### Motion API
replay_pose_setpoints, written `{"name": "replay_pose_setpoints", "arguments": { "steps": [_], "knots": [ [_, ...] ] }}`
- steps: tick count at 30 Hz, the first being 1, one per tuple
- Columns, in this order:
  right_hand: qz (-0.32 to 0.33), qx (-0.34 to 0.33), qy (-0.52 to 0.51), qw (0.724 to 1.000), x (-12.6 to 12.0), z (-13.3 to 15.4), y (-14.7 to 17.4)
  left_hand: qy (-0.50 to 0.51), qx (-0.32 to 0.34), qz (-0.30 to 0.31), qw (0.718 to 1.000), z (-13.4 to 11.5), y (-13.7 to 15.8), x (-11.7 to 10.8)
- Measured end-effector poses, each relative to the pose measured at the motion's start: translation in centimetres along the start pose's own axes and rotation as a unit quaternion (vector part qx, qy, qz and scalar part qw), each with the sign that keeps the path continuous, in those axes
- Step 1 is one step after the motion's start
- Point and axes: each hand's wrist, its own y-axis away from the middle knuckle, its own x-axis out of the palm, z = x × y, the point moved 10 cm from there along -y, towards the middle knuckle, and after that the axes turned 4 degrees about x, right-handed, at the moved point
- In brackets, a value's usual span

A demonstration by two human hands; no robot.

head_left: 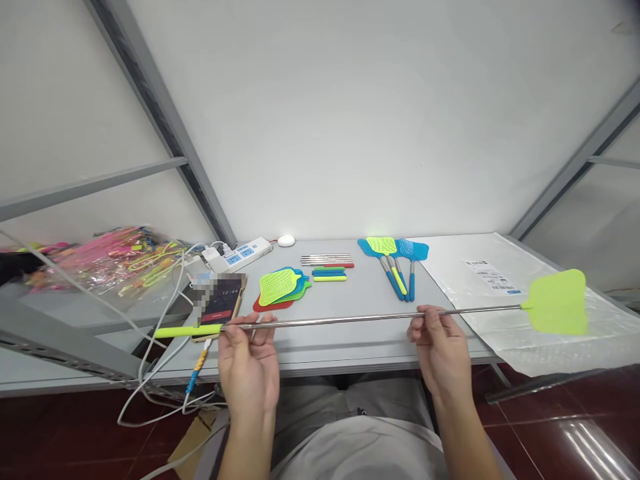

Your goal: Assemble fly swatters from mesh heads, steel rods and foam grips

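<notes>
A yellow-green fly swatter with a long extended metal rod is held level above the table's front edge. My left hand pinches the rod just beside its yellow grip, which points left. Farther along, the fingers of my right hand close on the rod, with the flat swatter head out to the right. Behind my left hand lies a pile of loose swatter heads in yellow, blue, green and red. Short coloured grips and several bare metal rods lie at the middle back.
Several blue and yellow swatters lie together at the back right, beside a white plastic mailer. On the left are a phone, a power strip, white cables, and bagged colourful items. A white round-edged device sits by the wall.
</notes>
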Motion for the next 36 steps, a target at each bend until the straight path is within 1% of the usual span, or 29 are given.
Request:
{"name": "replay_pose_setpoints", "arguments": {
  "steps": [3, 5, 8, 10, 12, 14, 17, 21, 24, 29, 31, 33, 36],
  "knots": [
    [0.034, 0.018, 0.027, 0.999, 1.4, -1.3, 0.7, -0.002, -0.052, 0.032, 0.998, 1.7, 1.9, 1.3],
    [0.047, 0.021, 0.047, 0.998, 1.7, -1.8, 0.9, -0.001, -0.074, 0.038, 0.997, 2.3, 2.4, 1.6],
    [0.092, 0.029, 0.085, 0.992, 2.2, -2.0, 1.0, 0.001, -0.069, 0.021, 0.997, 1.9, 1.4, 1.0],
    [0.120, 0.047, 0.066, 0.989, 2.5, -2.0, 1.0, 0.006, -0.056, -0.003, 0.998, 1.2, 0.3, 0.2],
    [0.109, 0.058, 0.014, 0.992, 2.1, -1.6, 0.8, 0.011, -0.043, -0.022, 0.999, 0.6, -0.7, -0.5],
    [0.068, 0.052, -0.028, 0.996, 1.1, -0.7, 0.2, 0.012, -0.033, -0.034, 0.999, 0.0, -1.3, -1.0],
    [0.005, 0.027, -0.047, 0.999, -0.4, 0.6, -0.6, 0.006, -0.030, -0.044, 0.999, -0.3, -1.7, -1.5],
    [-0.035, 0.011, -0.068, 0.997, -1.1, 0.9, -0.8, 0.009, -0.036, -0.050, 0.998, 0.2, -1.4, -1.6],
    [-0.023, 0.020, -0.058, 0.998, -0.3, -0.1, -0.4, 0.012, -0.034, -0.043, 0.998, 0.9, -0.1, -1.0],
    [0.024, 0.049, -0.012, 0.998, 1.5, -1.8, 0.7, -0.012, -0.071, 0.001, 0.997, 2.3, 2.4, 0.9],
    [0.036, 0.059, -0.002, 0.998, 1.9, -1.9, 0.8, -0.013, -0.073, 0.002, 0.997, 2.2, 2.4, 1.0],
    [0.053, 0.075, -0.012, 0.996, 2.1, -1.8, 0.7, -0.010, -0.071, -0.009, 0.997, 1.8, 1.8, 0.6],
    [0.063, 0.088, -0.101, 0.989, 2.1, -0.9, 0.2, -0.001, -0.069, -0.031, 0.997, 1.4, 0.5, -0.2]
  ]
}}
